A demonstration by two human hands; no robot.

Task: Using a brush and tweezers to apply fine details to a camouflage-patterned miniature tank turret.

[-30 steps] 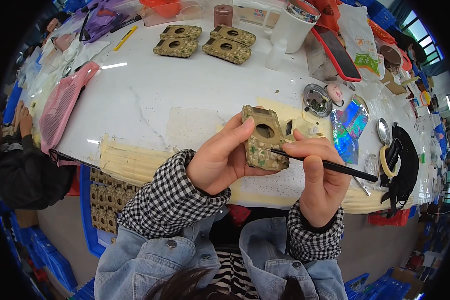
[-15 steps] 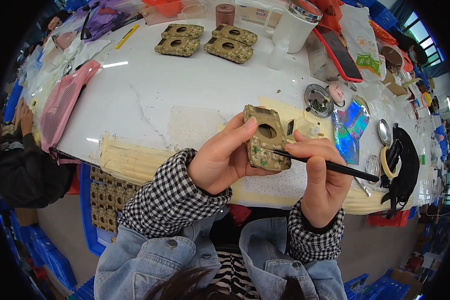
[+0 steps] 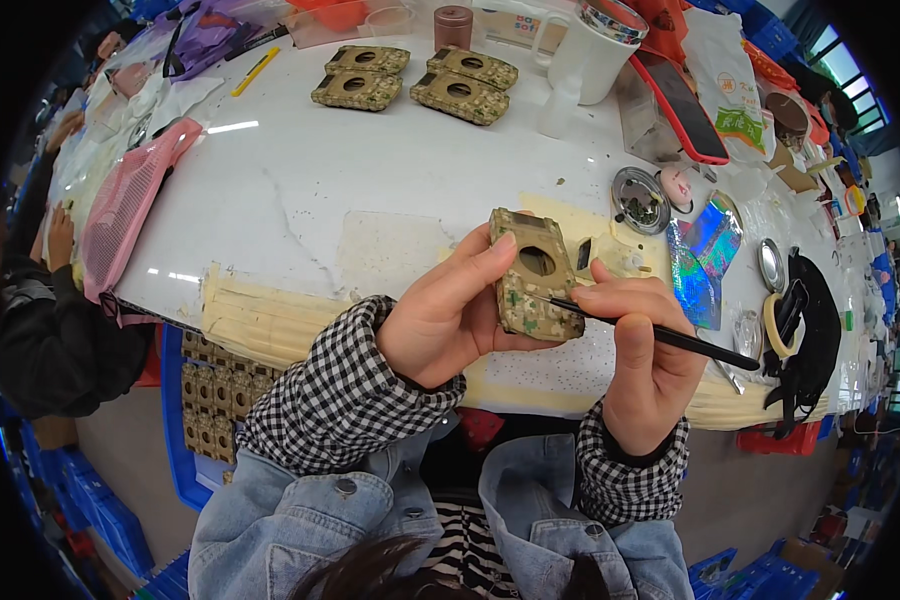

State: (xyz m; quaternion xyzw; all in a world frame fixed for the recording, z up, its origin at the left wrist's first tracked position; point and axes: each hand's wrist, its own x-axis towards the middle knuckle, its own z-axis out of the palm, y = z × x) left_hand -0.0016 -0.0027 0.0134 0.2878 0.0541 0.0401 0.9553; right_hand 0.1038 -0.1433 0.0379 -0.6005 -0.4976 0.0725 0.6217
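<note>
My left hand point(image 3: 445, 315) grips a camouflage-patterned toy tank hull point(image 3: 532, 300) by its left side, thumb on top. The hull has a round hole through its upper face and is tilted toward me. Between the thumb and fingers of my right hand point(image 3: 645, 345) is a pair of slim black tweezers point(image 3: 695, 346). Their fine tip rests at the hull's top surface, below the hole; whether the tip pinches anything is too small to tell. Just right of the hull, partly hidden by it and my fingers, sits a small yellowish piece point(image 3: 620, 258) on the table.
Several matching hulls point(image 3: 460, 100) stand at the back. A round metal dish point(image 3: 641, 200) with tiny green bits lies right of my hands, near shiny film point(image 3: 705, 250), a phone point(image 3: 680, 110) and white mug point(image 3: 590, 55). A blue tray point(image 3: 182, 450) of hulls is below left.
The tweezers' tip has shifted slightly left across the hull's surface. My left hand keeps its hold on the hull. At the far left, another person's hand has moved.
</note>
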